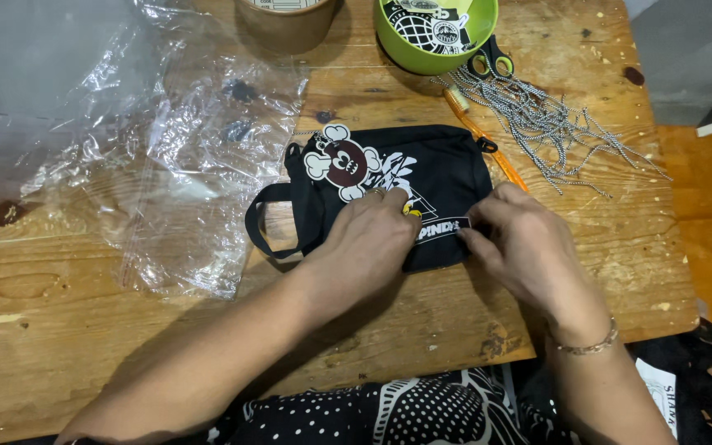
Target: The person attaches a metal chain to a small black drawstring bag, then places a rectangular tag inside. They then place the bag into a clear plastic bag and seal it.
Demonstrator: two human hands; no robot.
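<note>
The left hand (368,239) lies flat on the black bag (422,165) near the table's (84,313) front edge to keep it still, while the right hand (521,243) pinches its label (442,229).

Thin, perhaps beaded bracelet (588,345), bare forearms

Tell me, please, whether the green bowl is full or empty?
Not empty: the green bowl holds black-and-white printed pieces, seemingly stickers; its top is cut off, so how full is unclear.
</note>
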